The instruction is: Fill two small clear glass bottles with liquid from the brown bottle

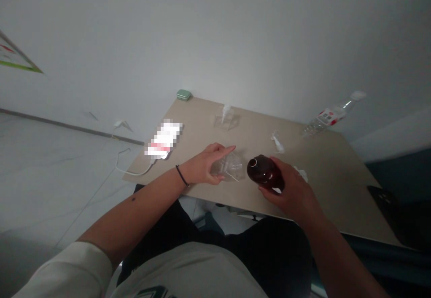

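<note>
The left hand point(202, 165) lay open near the middle of the tabletop point(323, 190), its fingers spread apart and its fingertips on or just over a clear plastic packet point(232, 167). The right hand point(292, 194) was clamped around the body of an amber bottle point(264, 172), which was held just above the tabletop, beside the packet, with its round mouth tilted toward the left. The bottle looked smooth and stiff, though whether it was glass or plastic could not be told; a firm grip around its body seemed safest. The packet looked light, soft and slippery, best pinched at an edge. Farther off lay a small clear plastic piece point(226, 122), a phone point(164, 140) with a white cable point(133, 170), and a water bottle point(332, 114).
</note>
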The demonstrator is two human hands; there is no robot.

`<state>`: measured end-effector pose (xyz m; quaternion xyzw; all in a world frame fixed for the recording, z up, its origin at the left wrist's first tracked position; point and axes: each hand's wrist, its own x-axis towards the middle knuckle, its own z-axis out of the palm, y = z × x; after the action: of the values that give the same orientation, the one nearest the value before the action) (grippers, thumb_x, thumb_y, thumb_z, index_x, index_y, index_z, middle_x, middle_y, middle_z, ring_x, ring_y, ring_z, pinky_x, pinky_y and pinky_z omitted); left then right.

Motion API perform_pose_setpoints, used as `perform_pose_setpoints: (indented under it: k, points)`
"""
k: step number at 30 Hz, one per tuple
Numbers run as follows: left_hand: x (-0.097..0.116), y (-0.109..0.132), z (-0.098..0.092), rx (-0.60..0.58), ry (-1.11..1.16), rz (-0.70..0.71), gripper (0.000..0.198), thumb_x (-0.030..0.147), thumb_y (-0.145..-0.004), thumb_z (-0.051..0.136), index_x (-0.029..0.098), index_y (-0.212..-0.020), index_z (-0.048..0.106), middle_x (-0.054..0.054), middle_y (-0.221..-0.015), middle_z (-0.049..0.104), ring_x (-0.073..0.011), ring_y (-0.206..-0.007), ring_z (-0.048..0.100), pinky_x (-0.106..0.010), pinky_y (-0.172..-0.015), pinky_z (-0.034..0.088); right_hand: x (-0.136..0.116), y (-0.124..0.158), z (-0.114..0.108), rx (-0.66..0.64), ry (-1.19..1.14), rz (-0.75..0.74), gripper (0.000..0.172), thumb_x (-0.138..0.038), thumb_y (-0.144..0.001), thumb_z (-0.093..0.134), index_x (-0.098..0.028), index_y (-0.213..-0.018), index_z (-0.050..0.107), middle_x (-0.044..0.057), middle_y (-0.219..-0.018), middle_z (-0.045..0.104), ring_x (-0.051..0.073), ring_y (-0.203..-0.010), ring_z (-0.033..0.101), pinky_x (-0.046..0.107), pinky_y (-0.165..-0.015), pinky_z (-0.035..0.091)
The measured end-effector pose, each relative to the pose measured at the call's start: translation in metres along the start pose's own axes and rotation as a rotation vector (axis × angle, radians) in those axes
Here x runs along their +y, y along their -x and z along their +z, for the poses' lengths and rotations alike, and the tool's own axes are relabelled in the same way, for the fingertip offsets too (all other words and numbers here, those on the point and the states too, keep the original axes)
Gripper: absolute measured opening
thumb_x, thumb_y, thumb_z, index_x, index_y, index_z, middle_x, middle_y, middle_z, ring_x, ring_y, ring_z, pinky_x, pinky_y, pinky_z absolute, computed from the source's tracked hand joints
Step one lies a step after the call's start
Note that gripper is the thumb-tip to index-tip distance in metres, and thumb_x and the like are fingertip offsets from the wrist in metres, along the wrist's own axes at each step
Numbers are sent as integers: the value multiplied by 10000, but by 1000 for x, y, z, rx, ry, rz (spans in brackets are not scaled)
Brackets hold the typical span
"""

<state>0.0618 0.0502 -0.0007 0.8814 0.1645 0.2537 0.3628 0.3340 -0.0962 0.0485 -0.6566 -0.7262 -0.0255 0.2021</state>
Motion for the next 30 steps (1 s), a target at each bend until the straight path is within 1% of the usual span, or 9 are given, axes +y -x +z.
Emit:
perform_pose_setpoints:
  k: [6, 11, 21, 26, 30]
  points:
    - [0, 0, 0, 3, -19, 25, 994, 328, -746, 755, 245, -1621, 291, -124, -1281, 504, -321, -1188, 510, -547, -1088, 436, -3, -2, 1, -9, 100, -96, 705, -364, -826, 712, -210, -1468, 467, 181, -1277, 701, 362, -1117, 703, 510, -886, 598]
    - [-1, 0, 0, 7, -7, 20, 970, 346, -750, 761, 233, -1608, 322, -124, -1278, 500, -317, -1167, 520, -539, -1072, 453, -3, -4, 4, -10, 167, -141, 686, -370, -832, 695, -197, -1462, 486, 191, -1301, 694, 369, -1097, 704, 521, -886, 593]
    - [0, 0, 0, 8, 2, 16, 959, 340, -748, 751, 261, -1603, 325, -115, -1268, 497, -313, -1165, 508, -534, -1074, 443, -3, -5, 2, -19, 227, -157, 691, -378, -844, 678, -202, -1482, 480, 191, -1295, 698, 375, -1092, 702, 526, -872, 597]
    - [0, 0, 1, 8, 0, 18, 952, 371, -758, 758, 246, -1600, 333, -118, -1253, 501, -316, -1160, 510, -535, -1071, 447, -5, -6, -1, -9, 256, -189, 695, -369, -830, 697, -186, -1466, 487, 190, -1290, 700, 364, -1088, 704, 500, -879, 599]
    - [1, 0, 0, 14, -3, 34, 939, 363, -760, 745, 219, -1595, 342, -131, -1252, 503, -323, -1165, 511, -543, -1078, 439, -5, -8, -4, -29, 284, -201, 699, -344, -823, 693, -173, -1468, 485, 193, -1285, 699, 363, -1072, 704, 503, -870, 600]
